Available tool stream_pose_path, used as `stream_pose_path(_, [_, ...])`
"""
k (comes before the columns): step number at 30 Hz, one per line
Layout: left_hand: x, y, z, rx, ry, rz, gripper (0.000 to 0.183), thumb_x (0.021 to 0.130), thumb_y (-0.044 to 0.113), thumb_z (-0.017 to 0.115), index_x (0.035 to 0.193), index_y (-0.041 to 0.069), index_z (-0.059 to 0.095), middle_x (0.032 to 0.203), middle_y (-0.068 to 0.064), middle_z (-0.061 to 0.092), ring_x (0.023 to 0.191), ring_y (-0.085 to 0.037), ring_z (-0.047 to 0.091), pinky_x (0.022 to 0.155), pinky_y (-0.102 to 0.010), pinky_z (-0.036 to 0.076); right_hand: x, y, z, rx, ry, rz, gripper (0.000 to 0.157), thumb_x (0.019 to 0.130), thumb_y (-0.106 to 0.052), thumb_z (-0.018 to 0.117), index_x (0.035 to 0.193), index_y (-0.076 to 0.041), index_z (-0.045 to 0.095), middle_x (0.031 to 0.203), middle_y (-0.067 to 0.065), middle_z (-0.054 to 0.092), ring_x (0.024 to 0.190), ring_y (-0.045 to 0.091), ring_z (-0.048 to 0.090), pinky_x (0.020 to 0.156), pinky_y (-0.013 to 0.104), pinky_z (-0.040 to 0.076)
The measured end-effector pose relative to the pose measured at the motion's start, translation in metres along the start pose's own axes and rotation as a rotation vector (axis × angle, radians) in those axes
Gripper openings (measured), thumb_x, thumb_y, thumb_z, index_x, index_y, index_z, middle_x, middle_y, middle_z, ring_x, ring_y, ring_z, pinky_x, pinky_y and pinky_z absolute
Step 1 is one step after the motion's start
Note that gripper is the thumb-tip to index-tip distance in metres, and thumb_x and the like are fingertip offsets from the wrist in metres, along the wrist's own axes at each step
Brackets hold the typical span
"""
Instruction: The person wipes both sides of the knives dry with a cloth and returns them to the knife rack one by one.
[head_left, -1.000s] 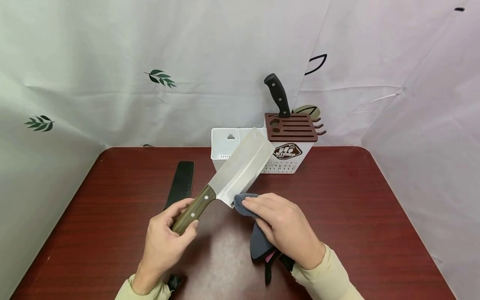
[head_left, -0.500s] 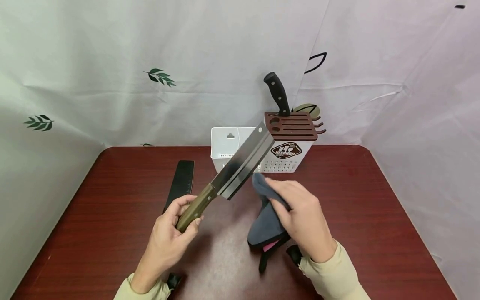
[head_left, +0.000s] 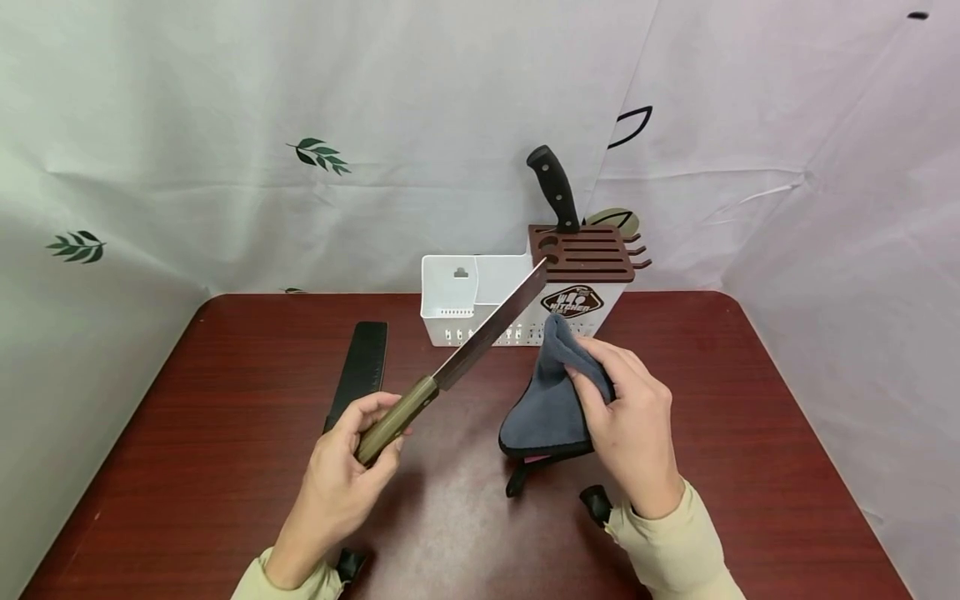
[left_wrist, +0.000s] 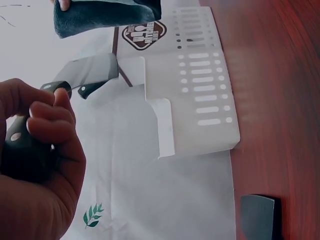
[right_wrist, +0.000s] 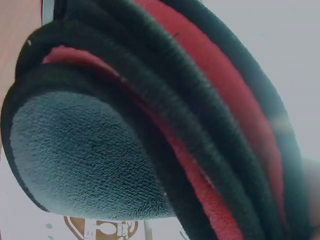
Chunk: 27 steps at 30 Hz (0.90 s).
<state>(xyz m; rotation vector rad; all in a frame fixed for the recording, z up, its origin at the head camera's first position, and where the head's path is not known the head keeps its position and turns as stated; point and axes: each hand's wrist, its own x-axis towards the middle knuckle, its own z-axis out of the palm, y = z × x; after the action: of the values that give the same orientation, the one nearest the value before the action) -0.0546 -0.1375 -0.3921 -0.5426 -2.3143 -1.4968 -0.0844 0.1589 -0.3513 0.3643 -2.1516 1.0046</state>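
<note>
L hand [head_left: 339,475]: grip closed round the wood handle of the cleaver [head_left: 491,332], fingers & thumb both on it. Cleaver's held up over the tabletop [head_left: 225,433], blade pointing fwd & to the R, tip overlapping the front of the knife holder [head_left: 441,330] in head view; can't tell the gap. R hand [head_left: 633,417]: grip pinched, thumb vs. fingers, on the folded grey cloth [head_left: 547,412] w/ black trim & a bit of pink underneath.

Diff vs. 1 s ago: cloth was touching the blade nr the heel; now it's apart, off to the R, w/ R hand shifted R too. Blade's rolled from broad face showing to almost edge-on. L hand approx same spot. Black-handled knife [head_left: 555,190] unchanged, upright w/ a slight lean in the holder's brown slotted top. Flat black item [head_left: 362,362] also unmoved, lying L of the holder, partly behind L hand.
</note>
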Motion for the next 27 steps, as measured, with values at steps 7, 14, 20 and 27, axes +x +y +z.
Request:
stream_pose_path(7, [0.001, 0.000, -0.004, 0.052, 0.002, 0.008, 0.052, 0.082, -0.015, 0.068, 0.128, 0.010, 0.060, 0.094, -0.001, 0.069, 0.069, -0.007, 0.060, 0.058, -0.018, 0.046, 0.001, 0.003, -0.001, -0.013, 0.002, 0.003, 0.037, 0.082, 0.003, 0.080, 0.117, -0.008, 0.074, 0.111, 0.010, 0.073, 0.100, 0.023, 0.070, 0.093, 0.011, 0.042])
stream_pose_path(14, [0.001, 0.000, -0.007, 0.146, -0.033, 0.069, 0.055, 0.083, -0.002, 0.079, 0.134, 0.012, 0.064, 0.098, 0.006, 0.066, 0.069, -0.005, 0.053, 0.061, -0.017, 0.043, 0.002, 0.005, -0.004, -0.082, 0.045, 0.037, 0.030, 0.086, -0.002, 0.078, 0.116, -0.008, 0.074, 0.103, 0.011, 0.074, 0.091, 0.027, 0.071, 0.083, 0.023, 0.047])
stream_pose_path(20, [0.001, 0.004, -0.009, 0.266, -0.063, 0.136, 0.049, 0.091, 0.006, 0.073, 0.138, 0.013, 0.062, 0.107, 0.008, 0.065, 0.080, -0.004, 0.053, 0.067, -0.016, 0.041, 0.003, 0.009, -0.008, -0.115, 0.069, 0.066, 0.028, 0.090, -0.006, 0.075, 0.117, -0.011, 0.073, 0.103, 0.010, 0.074, 0.088, 0.029, 0.071, 0.078, 0.028, 0.045])
stream_pose_path(27, [0.000, 0.007, -0.011, 0.315, -0.032, 0.137, 0.050, 0.090, 0.007, 0.074, 0.138, 0.014, 0.063, 0.108, 0.007, 0.066, 0.076, -0.003, 0.052, 0.067, -0.016, 0.039, 0.004, 0.012, -0.010, -0.146, 0.045, 0.085, 0.026, 0.092, -0.010, 0.073, 0.118, -0.013, 0.072, 0.101, 0.009, 0.074, 0.086, 0.028, 0.070, 0.076, 0.032, 0.046])
